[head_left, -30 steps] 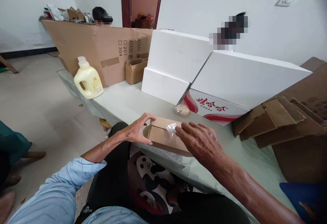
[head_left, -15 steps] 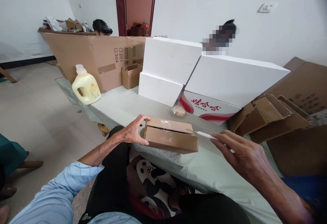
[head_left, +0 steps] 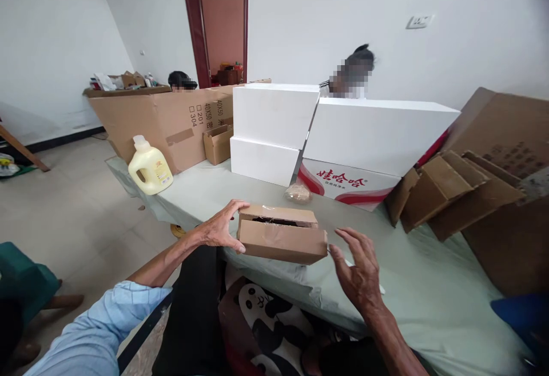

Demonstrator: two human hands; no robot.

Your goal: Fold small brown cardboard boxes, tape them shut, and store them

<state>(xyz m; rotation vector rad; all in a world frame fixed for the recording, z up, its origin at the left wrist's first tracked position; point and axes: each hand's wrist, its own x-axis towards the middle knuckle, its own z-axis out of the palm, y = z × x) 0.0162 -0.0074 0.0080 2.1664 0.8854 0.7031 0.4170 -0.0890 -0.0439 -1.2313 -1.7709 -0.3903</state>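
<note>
Left hand point(head_left: 219, 228) clamping carton point(head_left: 283, 243), right hand point(head_left: 359, 270) spread alongside

Left thumb and fingers pinch carton's left end. Right fingers parted at its right end, contact unclear; white tool point(head_left: 382, 290) peeks from behind the palm, can't tell if held. Carton: plain brown cardboard, oblong, gaping lengthwise top seam, shiny clear tape. Sits at near edge of creased pale-green table cover point(head_left: 429, 284); long axis left-right, right end slightly nearer wearer. Beyond: plastic-wrapped bundle point(head_left: 299, 193), smooth white boxes point(head_left: 274, 116), red-printed box point(head_left: 351, 186).
</note>
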